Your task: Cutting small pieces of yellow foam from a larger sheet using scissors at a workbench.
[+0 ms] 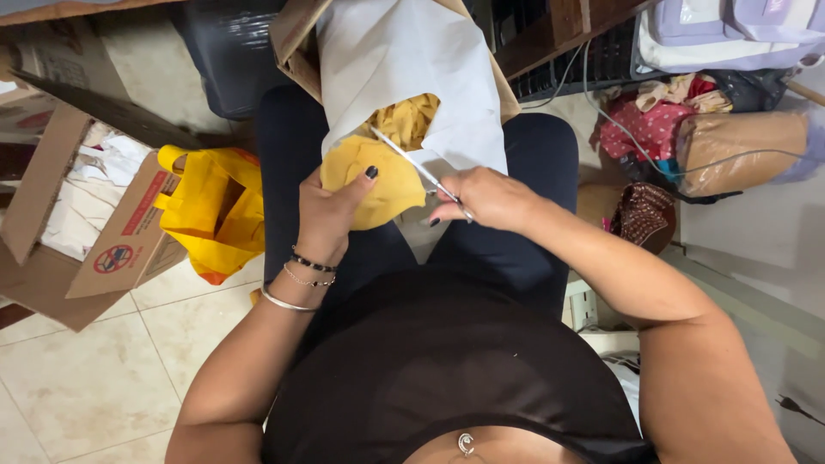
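I sit with dark trousers on, looking down at my lap. My left hand [333, 213] pinches a rounded piece of yellow fabric [387, 185] with the thumb on top. My right hand [485, 198] grips a pair of silver scissors [417, 165]; the blades point up and left, lying over the top edge of the yellow piece. Just beyond, a white paper sheet [421, 69] folded like a bag rests against my knees and holds several yellow fabric scraps [406, 120]. Bracelets circle my left wrist.
A yellow cloth bag [215, 210] lies beside an open cardboard box [112, 249] on the tiled floor at left. At right sit a brown patterned pouch [640, 215], a bundle of cloth and a wrapped brown roll [739, 150], with cables running across.
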